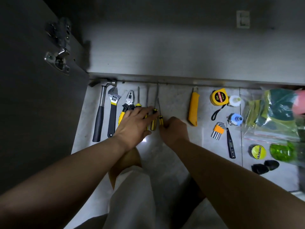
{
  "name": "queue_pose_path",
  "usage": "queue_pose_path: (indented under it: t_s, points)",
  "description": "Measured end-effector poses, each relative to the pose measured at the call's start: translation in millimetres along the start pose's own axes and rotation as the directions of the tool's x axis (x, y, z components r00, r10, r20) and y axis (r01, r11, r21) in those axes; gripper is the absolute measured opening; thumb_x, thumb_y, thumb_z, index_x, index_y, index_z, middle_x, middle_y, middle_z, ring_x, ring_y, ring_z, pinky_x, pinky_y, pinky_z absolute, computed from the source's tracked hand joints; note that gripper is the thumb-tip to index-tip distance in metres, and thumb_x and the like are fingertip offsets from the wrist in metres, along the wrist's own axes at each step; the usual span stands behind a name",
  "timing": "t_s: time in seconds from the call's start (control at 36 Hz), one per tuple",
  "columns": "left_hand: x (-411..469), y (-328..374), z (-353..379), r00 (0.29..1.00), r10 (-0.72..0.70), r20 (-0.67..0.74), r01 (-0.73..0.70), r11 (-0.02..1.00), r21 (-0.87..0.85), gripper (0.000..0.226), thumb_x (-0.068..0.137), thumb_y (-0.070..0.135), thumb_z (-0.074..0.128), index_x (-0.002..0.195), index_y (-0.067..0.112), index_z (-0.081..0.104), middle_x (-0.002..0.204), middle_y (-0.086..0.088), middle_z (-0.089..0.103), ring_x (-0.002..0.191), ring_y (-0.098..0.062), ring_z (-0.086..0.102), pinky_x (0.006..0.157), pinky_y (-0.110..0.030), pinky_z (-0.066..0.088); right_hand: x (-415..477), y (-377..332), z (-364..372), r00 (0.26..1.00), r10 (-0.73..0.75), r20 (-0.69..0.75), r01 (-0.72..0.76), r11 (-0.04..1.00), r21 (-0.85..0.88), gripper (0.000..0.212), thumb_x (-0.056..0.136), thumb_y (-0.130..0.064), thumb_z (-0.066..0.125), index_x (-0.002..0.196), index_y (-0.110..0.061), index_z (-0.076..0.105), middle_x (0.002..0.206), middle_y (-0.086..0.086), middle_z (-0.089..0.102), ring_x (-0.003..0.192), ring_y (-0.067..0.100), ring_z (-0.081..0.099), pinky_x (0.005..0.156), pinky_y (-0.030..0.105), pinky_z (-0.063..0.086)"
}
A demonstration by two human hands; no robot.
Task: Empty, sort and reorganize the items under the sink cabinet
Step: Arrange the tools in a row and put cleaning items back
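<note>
Currently the left hand lies flat, fingers straight, on the screwdriver row on the floor; the right hand pinches the smallest screwdriver beside that row; hazard: a sideways nudge could roll the handles out of alignment; the plastic bag contains green scouring pads.

Screwdrivers yellow/blk striped handles, knife yellow, tape measure yellow w/ blk, hammer grip blk, hex-key holder orange.
</note>
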State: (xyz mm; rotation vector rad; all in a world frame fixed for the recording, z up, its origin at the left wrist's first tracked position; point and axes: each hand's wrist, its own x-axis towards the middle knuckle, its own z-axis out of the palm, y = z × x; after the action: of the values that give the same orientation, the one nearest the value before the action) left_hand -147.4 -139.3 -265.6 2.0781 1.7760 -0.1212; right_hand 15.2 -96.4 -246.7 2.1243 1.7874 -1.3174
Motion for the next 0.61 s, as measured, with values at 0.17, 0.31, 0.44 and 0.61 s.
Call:
queue_pose_path:
  t_s: [0.17, 0.31, 0.44, 0.61]
  points:
    - [-0.5, 2.5, 4.4, 1.000, -0.020, -0.024, 0.020, 1.000, -0.005, 0.074, 0.091, 0.046, 0.063, 0.157, 0.039, 0.030, 0.164, 0.009, 0.028, 0.148, -0.022, 0.028, 0.113, -0.040, 0.030, 4.4, 5.6, -6.1, 1.000, 0.014, -0.018, -0.014, 1.000, 0.005, 0.025, 0.090, -0.030, 0.059, 0.106, -0.010, 0.059, 0.107, 0.014, 0.067, 0.098, 0.035, 0.065, 0.083, 0.041, 0.055]
    - [-2.6, 5.5, 5.2, 0.999, -0.027, -0.036, 0.027, 1.000, 0.000, 0.073, 0.092, 0.044, 0.063, 0.157, 0.036, 0.031, 0.164, 0.006, 0.029, 0.150, -0.024, 0.025, 0.115, -0.042, 0.027, 10.3, 27.5, -36.6, 0.910, -0.247, -0.332, 0.142, 0.940, -0.311, 0.043, 0.087, -0.020, 0.061, 0.129, -0.022, 0.050, 0.124, 0.010, 0.040, 0.107, 0.030, 0.050, 0.079, 0.044, 0.056]
    - [-1.8, 6.8, 4.6, 0.998, -0.033, -0.045, 0.034, 0.999, 0.003, 0.074, 0.090, 0.043, 0.066, 0.156, 0.035, 0.033, 0.163, 0.004, 0.032, 0.150, -0.026, 0.026, 0.116, -0.044, 0.028, 19.7, 40.9, -49.7, 0.963, -0.239, -0.122, 0.174, 0.902, -0.396, 0.040, 0.093, -0.017, 0.057, 0.132, -0.015, 0.050, 0.130, 0.015, 0.037, 0.117, 0.036, 0.044, 0.089, 0.047, 0.053]
    - [-0.2, 7.8, 6.8, 0.997, -0.044, -0.060, 0.044, 0.999, 0.000, 0.072, 0.088, 0.045, 0.067, 0.154, 0.034, 0.039, 0.159, 0.004, 0.039, 0.147, -0.027, 0.032, 0.113, -0.044, 0.032, 7.8, 41.3, -29.1, 0.948, -0.307, -0.086, 0.262, 0.904, -0.339, 0.044, 0.090, -0.007, 0.057, 0.132, -0.020, 0.050, 0.129, 0.012, 0.037, 0.115, 0.033, 0.047, 0.090, 0.046, 0.055]
